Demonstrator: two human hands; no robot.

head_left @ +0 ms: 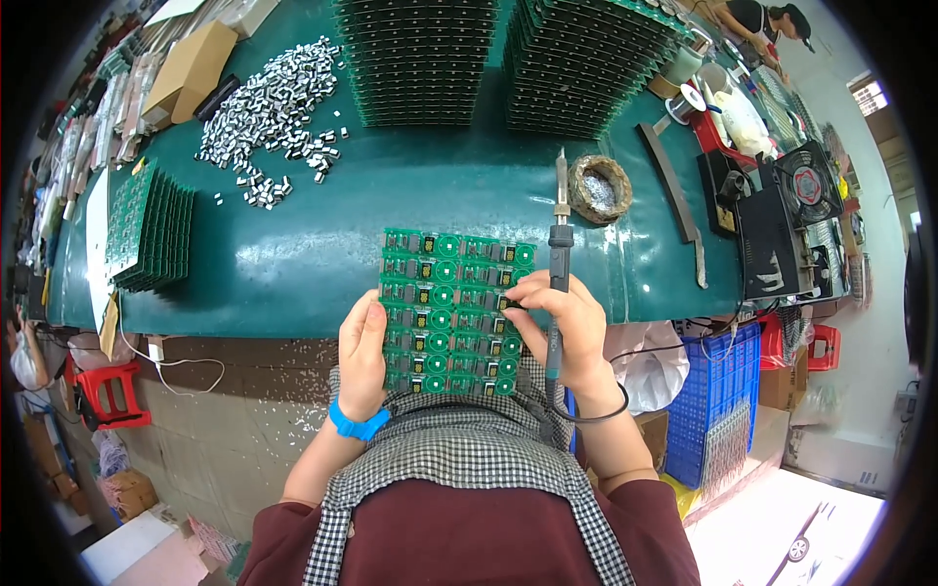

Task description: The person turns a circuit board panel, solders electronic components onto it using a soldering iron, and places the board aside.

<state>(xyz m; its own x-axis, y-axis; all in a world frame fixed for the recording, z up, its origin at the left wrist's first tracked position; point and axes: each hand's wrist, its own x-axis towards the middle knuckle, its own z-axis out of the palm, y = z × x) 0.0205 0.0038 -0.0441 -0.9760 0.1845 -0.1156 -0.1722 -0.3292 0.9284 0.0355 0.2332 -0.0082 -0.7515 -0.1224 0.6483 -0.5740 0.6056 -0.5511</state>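
A green desk (283,269) carries two tall stacks of circuit boards (415,63) toward its far edge. Over the desk's near edge, a green circuit-board panel (454,317) is gripped at its left side by the left hand (365,354). A shorter board stack (156,230) stands by the left edge. The right hand (580,334) holds a soldering iron (560,244), tip pointing away, thumb and forefinger at the panel's right side. Beyond sits a round pot (580,197); small silvery components (283,93) lie heaped toward the far left corner.

Green workbench (322,254), heaped silvery parts (278,93), stacked circuit boards (415,68), round pot (583,207)
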